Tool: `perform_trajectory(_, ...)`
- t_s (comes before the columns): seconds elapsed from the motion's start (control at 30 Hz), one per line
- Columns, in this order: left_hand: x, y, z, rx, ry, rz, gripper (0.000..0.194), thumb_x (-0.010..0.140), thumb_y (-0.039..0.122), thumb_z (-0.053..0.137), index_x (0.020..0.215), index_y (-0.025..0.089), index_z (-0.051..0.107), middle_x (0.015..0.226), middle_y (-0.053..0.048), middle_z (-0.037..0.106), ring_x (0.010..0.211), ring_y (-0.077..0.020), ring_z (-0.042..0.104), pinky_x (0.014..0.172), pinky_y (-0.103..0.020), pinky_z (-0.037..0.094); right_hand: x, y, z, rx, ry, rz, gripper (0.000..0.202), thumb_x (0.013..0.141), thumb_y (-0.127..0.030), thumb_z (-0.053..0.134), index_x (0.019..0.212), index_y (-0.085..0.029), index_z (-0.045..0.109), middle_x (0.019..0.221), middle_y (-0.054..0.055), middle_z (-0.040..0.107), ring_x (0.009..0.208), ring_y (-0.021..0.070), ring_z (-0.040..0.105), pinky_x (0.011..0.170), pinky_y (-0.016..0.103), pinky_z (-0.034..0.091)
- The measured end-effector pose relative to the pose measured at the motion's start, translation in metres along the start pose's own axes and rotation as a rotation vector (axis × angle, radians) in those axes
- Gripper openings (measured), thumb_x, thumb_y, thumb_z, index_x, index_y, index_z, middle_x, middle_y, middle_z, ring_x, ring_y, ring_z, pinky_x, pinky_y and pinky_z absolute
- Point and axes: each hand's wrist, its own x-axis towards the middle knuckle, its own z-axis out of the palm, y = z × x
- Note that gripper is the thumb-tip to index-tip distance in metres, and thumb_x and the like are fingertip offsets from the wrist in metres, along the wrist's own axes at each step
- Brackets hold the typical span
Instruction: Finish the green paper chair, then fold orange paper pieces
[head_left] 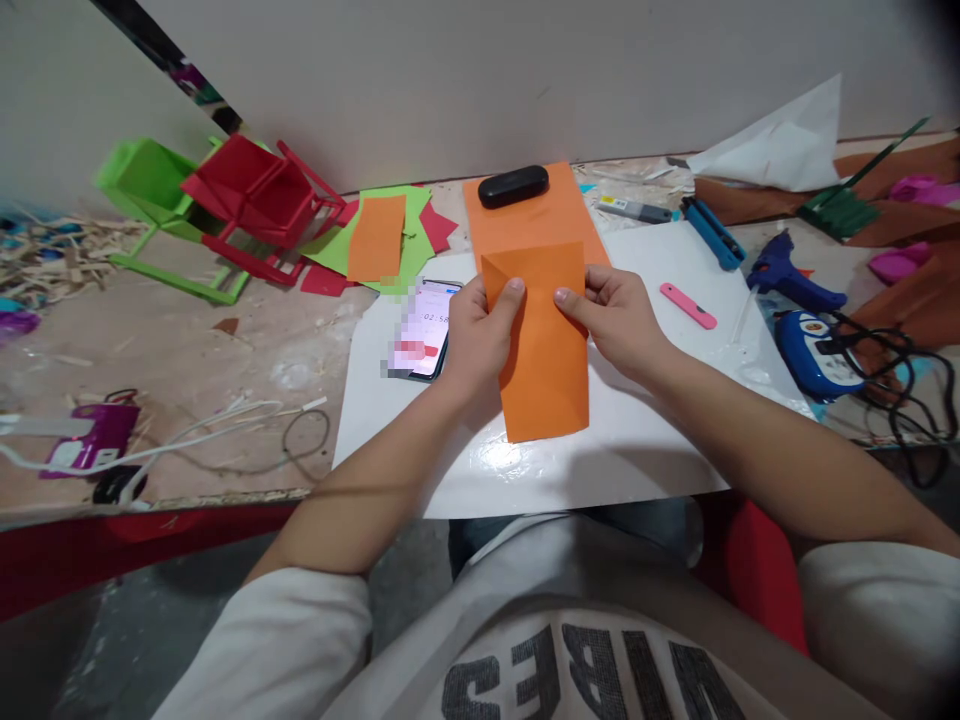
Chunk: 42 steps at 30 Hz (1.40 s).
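Note:
An orange paper piece [551,370] is held up over the white sheet [390,460] on the table. My left hand [484,330] grips its left edge, thumb on the front face. On the right edge, my right hand [619,315] pinches the paper with the thumb in front and the fingers bent behind. The paper's upper left corner looks creased. Behind it lies a larger orange sheet [525,225] with a black case [514,187] on top. A phone [431,330] with a lit screen rests just left of my left hand.
Red [262,190] and green [165,200] miniature chairs stand at the back left, near coloured paper scraps [416,230]. To the right are a pink cutter [688,306], a blue stapler [712,235], a glue gun [795,280] and a blue corded device [810,350].

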Motion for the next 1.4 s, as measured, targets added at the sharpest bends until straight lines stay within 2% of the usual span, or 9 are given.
perform_trajectory(0.13, 0.006, -0.001, -0.003, -0.020, 0.032, 0.036, 0.059, 0.091, 0.082, 0.096, 0.104, 0.027, 0.080, 0.111, -0.007, 0.089, 0.108, -0.0295, 0.087, 0.091, -0.041, 0.072, 0.005, 0.003, -0.005, -0.102, 0.003, -0.004, 0.059, 0.077, -0.073, 0.110, 0.084, -0.026, 0.075, 0.075, 0.001, 0.070, 0.075, 0.0219, 0.071, 0.069, 0.038, 0.062)
perform_trajectory(0.37, 0.011, 0.003, -0.007, 0.002, -0.077, 0.007, 0.060, 0.082, 0.074, 0.106, 0.109, 0.025, 0.082, 0.114, -0.009, 0.090, 0.107, -0.0311, 0.088, 0.096, -0.045, 0.071, 0.014, 0.007, -0.013, -0.136, 0.056, -0.084, 0.057, 0.080, -0.076, 0.105, 0.085, -0.029, 0.074, 0.078, 0.001, 0.071, 0.077, 0.0225, 0.070, 0.073, 0.041, 0.063)
perform_trajectory(0.63, 0.013, 0.000, -0.007, 0.007, -0.031, 0.033, 0.068, 0.079, 0.084, 0.104, 0.113, 0.029, 0.082, 0.111, -0.007, 0.090, 0.107, -0.0322, 0.090, 0.089, -0.043, 0.073, 0.024, 0.007, -0.029, -0.229, 0.015, -0.035, 0.037, 0.084, -0.054, 0.102, 0.094, -0.031, 0.074, 0.066, -0.005, 0.061, 0.057, 0.0171, 0.048, 0.058, 0.037, 0.048)
perform_trajectory(0.73, 0.014, 0.001, -0.008, 0.029, -0.021, 0.058, 0.069, 0.080, 0.085, 0.103, 0.112, 0.029, 0.082, 0.107, -0.006, 0.089, 0.108, -0.0322, 0.089, 0.089, -0.043, 0.073, 0.024, 0.005, -0.029, -0.221, 0.031, -0.057, 0.037, 0.082, -0.050, 0.103, 0.086, -0.031, 0.070, 0.063, -0.005, 0.061, 0.057, 0.0166, 0.050, 0.056, 0.035, 0.047)
perform_trajectory(0.87, 0.017, 0.000, -0.011, 0.057, -0.007, 0.088, 0.062, 0.082, 0.081, 0.103, 0.109, 0.029, 0.083, 0.097, -0.004, 0.083, 0.095, -0.0280, 0.085, 0.082, -0.041, 0.070, 0.027, 0.005, -0.032, -0.187, 0.050, -0.055, 0.031, 0.078, -0.043, 0.103, 0.091, -0.031, 0.077, 0.071, -0.003, 0.069, 0.066, 0.0206, 0.063, 0.065, 0.040, 0.059)
perform_trajectory(0.97, 0.018, -0.002, -0.012, 0.066, -0.002, 0.095, 0.045, 0.089, 0.069, 0.101, 0.104, 0.029, 0.084, 0.089, -0.003, 0.076, 0.082, -0.0236, 0.077, 0.072, -0.038, 0.063, 0.028, 0.004, -0.033, -0.101, 0.056, -0.020, 0.033, 0.074, -0.040, 0.102, 0.095, -0.031, 0.079, 0.082, -0.002, 0.078, 0.079, 0.0246, 0.074, 0.076, 0.043, 0.066)
perform_trajectory(1.2, 0.020, 0.002, -0.012, 0.022, -0.028, 0.052, 0.010, 0.085, 0.036, 0.088, 0.087, 0.027, 0.084, 0.087, -0.004, 0.071, 0.064, -0.0164, 0.053, 0.060, -0.034, 0.045, 0.030, -0.002, -0.034, 0.028, 0.018, 0.105, 0.025, 0.067, -0.028, 0.093, 0.084, -0.027, 0.076, 0.092, 0.001, 0.082, 0.083, 0.0239, 0.076, 0.071, 0.038, 0.062)
perform_trajectory(1.3, 0.021, 0.006, -0.015, -0.037, -0.087, -0.016, 0.018, 0.087, 0.044, 0.082, 0.088, 0.026, 0.087, 0.089, -0.006, 0.071, 0.063, -0.0166, 0.051, 0.060, -0.035, 0.045, 0.032, -0.002, -0.037, -0.003, 0.013, 0.085, 0.019, 0.069, -0.028, 0.088, 0.084, -0.026, 0.077, 0.092, 0.003, 0.080, 0.079, 0.0222, 0.071, 0.068, 0.036, 0.060)
perform_trajectory(1.4, 0.021, 0.004, -0.016, -0.008, -0.089, -0.066, 0.032, 0.094, 0.059, 0.085, 0.093, 0.027, 0.087, 0.103, -0.007, 0.079, 0.080, -0.0205, 0.067, 0.074, -0.037, 0.058, 0.033, 0.000, -0.039, -0.075, 0.012, 0.045, 0.017, 0.081, -0.039, 0.085, 0.089, -0.024, 0.081, 0.095, 0.006, 0.079, 0.072, 0.0195, 0.064, 0.064, 0.037, 0.057)
